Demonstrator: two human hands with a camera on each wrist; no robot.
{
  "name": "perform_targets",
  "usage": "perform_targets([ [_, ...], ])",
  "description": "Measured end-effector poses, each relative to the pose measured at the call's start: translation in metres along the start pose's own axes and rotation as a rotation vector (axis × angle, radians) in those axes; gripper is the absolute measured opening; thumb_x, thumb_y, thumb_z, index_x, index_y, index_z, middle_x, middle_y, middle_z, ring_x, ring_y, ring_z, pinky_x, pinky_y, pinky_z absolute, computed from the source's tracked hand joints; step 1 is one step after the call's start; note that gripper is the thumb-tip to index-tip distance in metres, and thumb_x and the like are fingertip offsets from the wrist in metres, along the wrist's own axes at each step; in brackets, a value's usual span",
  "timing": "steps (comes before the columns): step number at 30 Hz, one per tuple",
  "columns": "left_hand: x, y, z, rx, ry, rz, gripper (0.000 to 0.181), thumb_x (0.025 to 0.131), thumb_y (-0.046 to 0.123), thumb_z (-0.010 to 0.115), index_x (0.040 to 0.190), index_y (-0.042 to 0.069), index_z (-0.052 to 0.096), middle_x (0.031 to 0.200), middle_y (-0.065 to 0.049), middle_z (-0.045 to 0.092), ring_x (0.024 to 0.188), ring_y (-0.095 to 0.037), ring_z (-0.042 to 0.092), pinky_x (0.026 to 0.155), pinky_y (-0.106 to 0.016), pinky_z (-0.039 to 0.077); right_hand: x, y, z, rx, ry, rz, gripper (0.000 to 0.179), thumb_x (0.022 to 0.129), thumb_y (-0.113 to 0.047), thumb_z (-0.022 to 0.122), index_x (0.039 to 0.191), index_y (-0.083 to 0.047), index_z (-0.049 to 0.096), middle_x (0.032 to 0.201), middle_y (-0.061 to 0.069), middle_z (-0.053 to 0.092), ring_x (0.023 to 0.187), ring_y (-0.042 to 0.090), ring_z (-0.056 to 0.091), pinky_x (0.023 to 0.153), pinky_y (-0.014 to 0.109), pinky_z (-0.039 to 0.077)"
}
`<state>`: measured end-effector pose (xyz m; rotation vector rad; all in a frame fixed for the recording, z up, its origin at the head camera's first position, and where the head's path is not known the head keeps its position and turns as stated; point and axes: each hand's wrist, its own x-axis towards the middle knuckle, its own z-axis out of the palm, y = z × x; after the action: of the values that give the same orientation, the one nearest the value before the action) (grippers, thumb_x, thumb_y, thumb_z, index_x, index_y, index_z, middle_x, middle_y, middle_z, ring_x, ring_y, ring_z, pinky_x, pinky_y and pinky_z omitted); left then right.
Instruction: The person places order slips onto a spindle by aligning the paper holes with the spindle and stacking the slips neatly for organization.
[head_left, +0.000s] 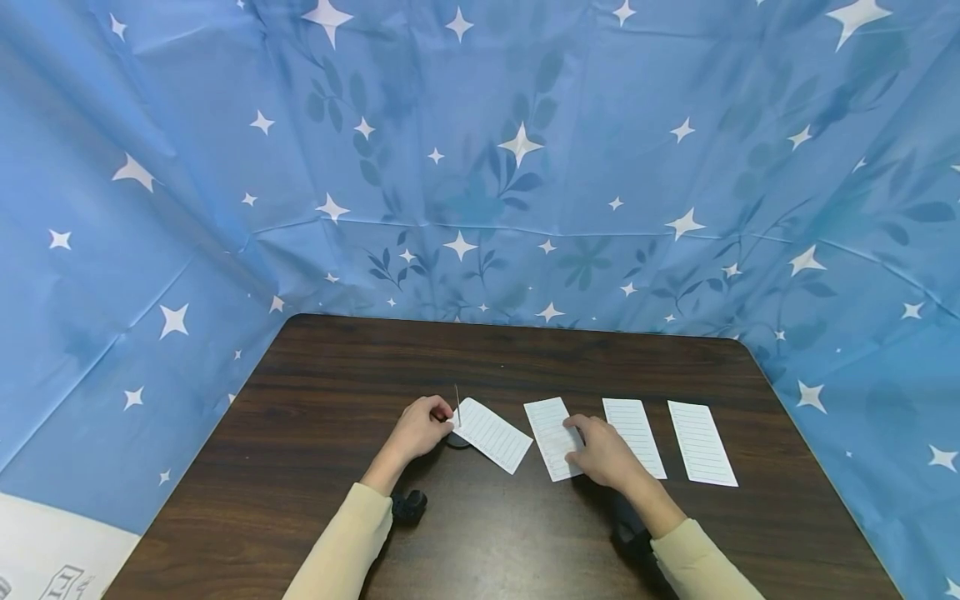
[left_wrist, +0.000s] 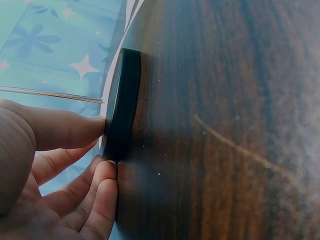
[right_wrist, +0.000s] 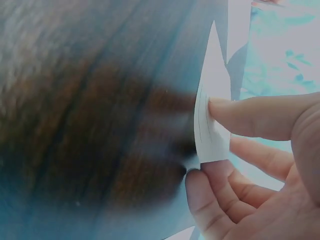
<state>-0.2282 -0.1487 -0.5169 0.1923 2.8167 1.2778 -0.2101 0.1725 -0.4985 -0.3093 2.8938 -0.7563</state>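
A bill spike has a round black base (left_wrist: 126,105) and a thin upright metal spike (head_left: 457,403). One lined paper slip (head_left: 497,440) lies slanted over the base, with the spike standing at its left corner. My left hand (head_left: 422,429) holds the base's edge, its thumb against the top and other fingertips low at the side, near the tabletop. To the right, my right hand (head_left: 606,454) pinches the lower right edge of a second lined slip (head_left: 549,433). In the right wrist view this slip (right_wrist: 214,120) bends up off the table under the thumb.
Two more lined slips lie right of the right hand: one slip (head_left: 633,429) partly behind the hand, another slip (head_left: 702,443) farther right. All are on a dark wooden table (head_left: 480,533). A blue star-patterned curtain (head_left: 480,167) hangs behind and at both sides.
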Motion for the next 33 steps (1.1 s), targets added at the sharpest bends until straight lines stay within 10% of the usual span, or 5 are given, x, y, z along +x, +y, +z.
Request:
perform_targets([
  [14,-0.0006,0.0000,0.0003,0.007,0.005,-0.006,0.006,0.091,0.007,0.072,0.096,0.008,0.068,0.095,-0.007,0.059,0.081,-0.018,0.054,0.075,-0.039,0.047,0.0046,0.0072,0.0051,0.358,0.026,0.011,0.034,0.078,0.007,0.060,0.109,0.000,0.072,0.086,0.005,0.063,0.072,0.019,0.050,0.061,0.033,0.042],
  [33,0.0010,-0.0006,-0.0002,0.026,0.006,-0.010,0.005,0.092,0.009,0.070,0.091,0.010,0.065,0.092,-0.005,0.058,0.078,-0.017,0.053,0.072,-0.036,0.045,0.0082,0.0031,0.0087,0.176,0.109,0.010,0.015,0.082,0.001,0.072,0.097,0.000,0.074,0.093,0.010,0.071,0.085,0.023,0.063,0.075,0.043,0.052],
])
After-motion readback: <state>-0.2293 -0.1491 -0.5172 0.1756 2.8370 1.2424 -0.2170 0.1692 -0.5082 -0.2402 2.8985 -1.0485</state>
